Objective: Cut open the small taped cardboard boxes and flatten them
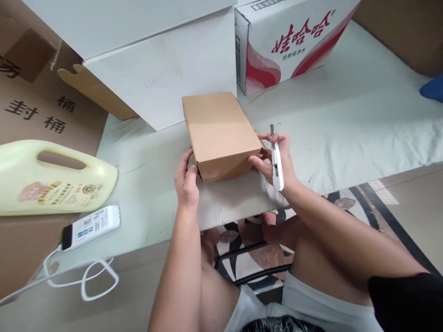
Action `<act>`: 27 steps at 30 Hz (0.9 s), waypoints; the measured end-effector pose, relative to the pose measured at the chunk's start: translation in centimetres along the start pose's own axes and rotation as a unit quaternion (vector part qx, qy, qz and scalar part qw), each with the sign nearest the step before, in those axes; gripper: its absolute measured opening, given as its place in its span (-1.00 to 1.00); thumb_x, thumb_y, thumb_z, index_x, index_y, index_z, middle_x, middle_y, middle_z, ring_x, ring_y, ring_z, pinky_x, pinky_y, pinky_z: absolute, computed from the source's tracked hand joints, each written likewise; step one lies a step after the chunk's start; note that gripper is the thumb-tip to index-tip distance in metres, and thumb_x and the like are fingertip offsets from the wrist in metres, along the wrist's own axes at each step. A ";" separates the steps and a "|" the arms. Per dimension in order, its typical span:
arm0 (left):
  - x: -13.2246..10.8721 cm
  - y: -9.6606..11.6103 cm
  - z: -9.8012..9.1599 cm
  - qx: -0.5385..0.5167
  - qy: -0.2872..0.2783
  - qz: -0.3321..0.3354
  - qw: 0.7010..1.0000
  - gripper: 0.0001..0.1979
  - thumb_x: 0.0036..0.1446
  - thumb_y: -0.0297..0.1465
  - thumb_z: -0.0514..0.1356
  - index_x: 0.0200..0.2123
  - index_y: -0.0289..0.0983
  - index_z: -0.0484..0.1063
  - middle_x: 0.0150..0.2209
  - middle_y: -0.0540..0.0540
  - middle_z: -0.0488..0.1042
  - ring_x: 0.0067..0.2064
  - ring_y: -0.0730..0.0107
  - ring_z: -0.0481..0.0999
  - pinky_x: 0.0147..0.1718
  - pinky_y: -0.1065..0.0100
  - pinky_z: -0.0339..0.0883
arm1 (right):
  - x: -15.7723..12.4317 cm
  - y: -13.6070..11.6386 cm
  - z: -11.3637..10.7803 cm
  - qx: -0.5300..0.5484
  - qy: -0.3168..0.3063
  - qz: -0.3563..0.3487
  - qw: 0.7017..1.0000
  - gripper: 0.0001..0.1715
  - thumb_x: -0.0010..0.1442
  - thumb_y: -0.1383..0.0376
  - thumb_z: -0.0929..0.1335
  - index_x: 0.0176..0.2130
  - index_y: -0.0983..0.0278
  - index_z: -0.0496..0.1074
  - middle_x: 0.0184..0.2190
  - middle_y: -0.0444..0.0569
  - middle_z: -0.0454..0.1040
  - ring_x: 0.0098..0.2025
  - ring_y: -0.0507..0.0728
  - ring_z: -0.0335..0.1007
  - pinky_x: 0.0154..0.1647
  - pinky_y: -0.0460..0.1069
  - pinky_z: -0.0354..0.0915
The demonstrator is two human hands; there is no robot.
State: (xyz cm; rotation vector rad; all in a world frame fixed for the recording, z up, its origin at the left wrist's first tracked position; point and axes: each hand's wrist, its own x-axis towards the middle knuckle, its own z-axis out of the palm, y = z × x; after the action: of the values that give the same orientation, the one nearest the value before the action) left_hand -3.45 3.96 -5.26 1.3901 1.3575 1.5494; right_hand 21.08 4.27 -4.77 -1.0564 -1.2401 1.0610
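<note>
A closed brown cardboard box [221,127] sits at the middle of the cloth-covered surface, its near end towards me. My left hand [187,182] is closed on the box's near left corner, with some fingers hidden behind it. At the near right corner, my right hand [283,159] touches the box with thumb and fingers. That same hand also holds a white utility knife [277,168], its metal blade out and pointing away from me.
White cartons [173,74] stand behind the box, beside a red-and-white carton [294,41]. To the left are a pale yellow jug [69,184], a white power strip or adapter [92,227] and its cable [85,281]. The cloth's front edge [221,223] runs before my knees.
</note>
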 end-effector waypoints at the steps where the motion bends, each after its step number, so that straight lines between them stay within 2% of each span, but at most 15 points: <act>1: 0.0 0.0 0.0 -0.003 -0.005 0.014 1.000 -0.55 0.18 -0.07 0.19 0.01 -0.20 0.56 0.13 -0.20 0.57 0.26 -0.02 0.46 0.21 0.05 0.37 | -0.1 -0.1 0.0 -0.013 0.004 -0.010 1.000 -0.25 0.08 -0.10 0.53 -0.07 0.03 0.01 0.24 -0.02 0.24 -0.06 0.17 0.54 -0.08 0.24 0.56; 6: -0.2 0.4 0.0 -0.008 -0.022 0.034 0.999 -0.43 0.19 0.08 0.16 0.07 -0.18 0.53 0.13 -0.22 0.55 0.28 -0.05 0.44 0.23 0.04 0.35 | -0.3 -0.5 0.1 -0.054 0.026 -0.026 0.998 -0.24 0.07 -0.10 0.54 -0.06 0.02 0.03 0.30 0.02 0.22 -0.08 0.18 0.53 -0.08 0.26 0.56; 11: -0.2 0.5 0.2 -0.018 -0.028 0.003 0.999 -0.36 0.13 0.13 0.20 0.14 -0.12 0.52 0.18 -0.19 0.53 0.31 -0.04 0.41 0.22 0.08 0.36 | -0.3 -0.5 0.1 -0.072 0.036 -0.021 0.997 -0.24 0.09 -0.13 0.52 -0.01 0.00 0.04 0.40 0.06 0.15 -0.09 0.19 0.53 -0.10 0.27 0.57; 17: 0.0 0.2 0.0 -0.057 -0.040 -0.022 0.997 -0.43 0.05 -0.06 0.26 0.14 -0.09 0.53 0.18 -0.15 0.54 0.35 -0.04 0.39 0.27 0.07 0.36 | -0.3 -0.1 0.0 -0.081 0.018 -0.024 0.996 -0.24 0.09 -0.15 0.51 0.01 0.02 0.08 0.44 0.11 0.13 0.13 0.31 0.49 -0.06 0.29 0.56; 22: 0.0 0.9 0.2 -0.103 -0.029 -0.033 0.994 -0.49 0.03 -0.20 0.22 0.08 -0.12 0.56 0.21 -0.14 0.53 0.36 -0.02 0.39 0.31 0.07 0.33 | -0.2 -0.3 -0.1 -0.061 0.021 -0.013 0.998 -0.21 0.02 -0.12 0.56 -0.04 0.05 0.09 0.42 0.12 0.17 0.13 0.33 0.51 -0.07 0.33 0.58; 27: -0.2 1.3 0.4 -0.082 -0.002 -0.033 0.996 -0.51 0.07 -0.12 0.24 0.06 -0.14 0.52 0.19 -0.18 0.54 0.32 -0.02 0.43 0.28 0.06 0.36 | -0.2 -0.2 0.0 -0.068 0.028 -0.013 0.997 -0.22 0.02 -0.09 0.58 -0.06 0.05 0.09 0.40 0.10 0.21 0.03 0.30 0.55 -0.10 0.34 0.59</act>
State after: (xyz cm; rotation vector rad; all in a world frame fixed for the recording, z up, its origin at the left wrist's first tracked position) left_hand -2.78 3.59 -4.08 1.2359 1.2323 1.5757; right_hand 21.12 4.08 -4.59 -1.1623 -1.2915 0.9310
